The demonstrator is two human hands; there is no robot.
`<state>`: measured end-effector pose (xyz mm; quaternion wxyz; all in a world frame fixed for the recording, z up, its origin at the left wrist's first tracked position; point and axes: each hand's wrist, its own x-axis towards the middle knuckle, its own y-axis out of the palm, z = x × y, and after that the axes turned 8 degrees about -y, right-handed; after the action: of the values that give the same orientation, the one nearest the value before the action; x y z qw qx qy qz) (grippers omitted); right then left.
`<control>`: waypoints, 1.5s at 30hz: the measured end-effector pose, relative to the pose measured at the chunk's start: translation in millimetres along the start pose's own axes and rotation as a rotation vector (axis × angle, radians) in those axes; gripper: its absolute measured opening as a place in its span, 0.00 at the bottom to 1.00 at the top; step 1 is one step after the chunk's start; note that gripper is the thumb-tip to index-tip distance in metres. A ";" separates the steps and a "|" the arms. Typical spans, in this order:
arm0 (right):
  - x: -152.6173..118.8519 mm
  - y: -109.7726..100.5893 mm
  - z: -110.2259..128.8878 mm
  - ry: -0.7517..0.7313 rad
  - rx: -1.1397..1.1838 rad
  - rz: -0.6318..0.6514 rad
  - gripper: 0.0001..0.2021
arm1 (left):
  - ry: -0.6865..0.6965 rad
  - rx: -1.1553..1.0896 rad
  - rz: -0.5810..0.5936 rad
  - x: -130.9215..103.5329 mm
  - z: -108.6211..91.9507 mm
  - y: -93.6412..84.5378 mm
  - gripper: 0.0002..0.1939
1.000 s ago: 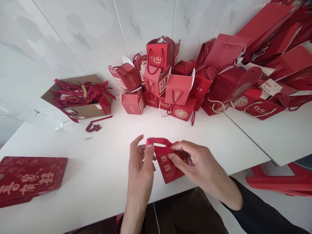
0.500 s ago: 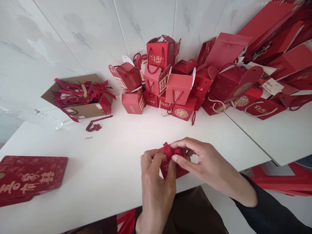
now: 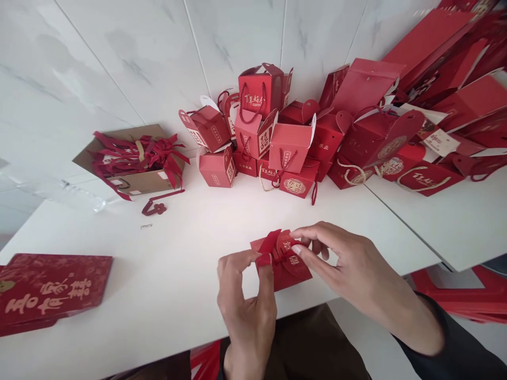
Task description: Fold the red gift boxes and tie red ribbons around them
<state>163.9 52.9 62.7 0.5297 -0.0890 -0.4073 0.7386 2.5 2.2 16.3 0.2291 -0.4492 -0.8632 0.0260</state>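
A small flat red packet (image 3: 292, 275) with gold lettering lies near the front edge of the white table. Across its upper part runs a red ribbon (image 3: 271, 241), knotted or looped near the packet's middle. My left hand (image 3: 249, 295) pinches one part of the ribbon between thumb and index finger at the packet's left side. On the right side, my right hand (image 3: 340, 258) pinches another part of the ribbon with thumb and index finger, just above the packet. The knot itself is partly hidden by ribbon folds.
Many red gift boxes (image 3: 291, 142) are stacked along the marble wall, continuing to the right. A cardboard box (image 3: 152, 182) of red ribbons stands back left, with a flower-shaped tag (image 3: 159, 209) before it. Red printed bags (image 3: 59, 287) lie at the left, a clear bottle (image 3: 85, 198) behind.
My hands have moved apart, the left one leftward and the right one rightward. The bunched ribbon is now pulled out wider, and more of the packet's face shows.
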 end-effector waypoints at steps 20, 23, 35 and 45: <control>8.0 8.4 15.8 -0.019 0.346 0.117 0.06 | -0.064 0.112 0.172 8.9 -5.6 -5.3 0.19; 8.4 6.4 15.0 0.010 0.351 0.093 0.06 | -0.113 0.148 0.294 16.0 -4.2 -12.5 0.15; -6.3 -7.8 -2.4 -0.047 0.086 0.043 0.06 | -0.608 -0.371 -0.122 -11.5 -6.0 -10.2 0.12; -2.4 -5.2 11.5 -0.037 0.142 0.096 0.05 | -0.486 -0.143 0.092 6.3 -20.2 -10.3 0.13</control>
<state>162.2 45.6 73.1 0.4909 -0.0569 -0.3589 0.7918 0.0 -2.3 39.3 -0.0189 -0.4835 -0.8713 0.0824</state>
